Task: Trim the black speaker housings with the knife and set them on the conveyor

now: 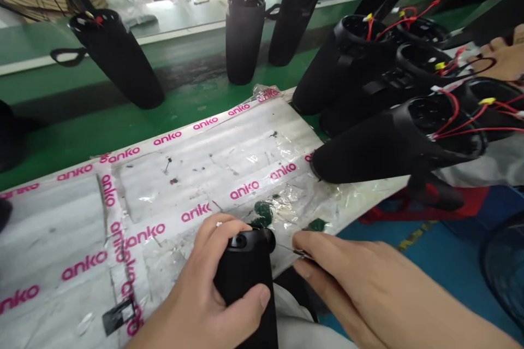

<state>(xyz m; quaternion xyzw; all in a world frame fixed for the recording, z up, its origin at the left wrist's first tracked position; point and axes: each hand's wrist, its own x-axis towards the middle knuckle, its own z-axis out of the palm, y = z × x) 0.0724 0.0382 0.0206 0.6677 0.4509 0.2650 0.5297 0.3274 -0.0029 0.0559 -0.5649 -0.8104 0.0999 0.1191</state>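
My left hand point(221, 289) is wrapped around a black cylindrical speaker point(249, 270), its thumb along the near side and its fingers over the top end. That end carries a glossy black rim with a small round recess. To the right, my right hand point(347, 278) pinches a thin pointed metal tool point(301, 253), perhaps tweezers. The tool's fine tip points left towards the speaker's rim; I cannot tell whether it touches. The lower part of the speaker runs out of the frame.
A worktop covering point(204, 160) with pink "anko" tape lies ahead. Several open black speaker shells point(368, 141) with red wires stand at the right. Beyond is a green conveyor point(192, 87) carrying more speakers point(244, 37). Another person's hand point(501, 57) shows at the far right.
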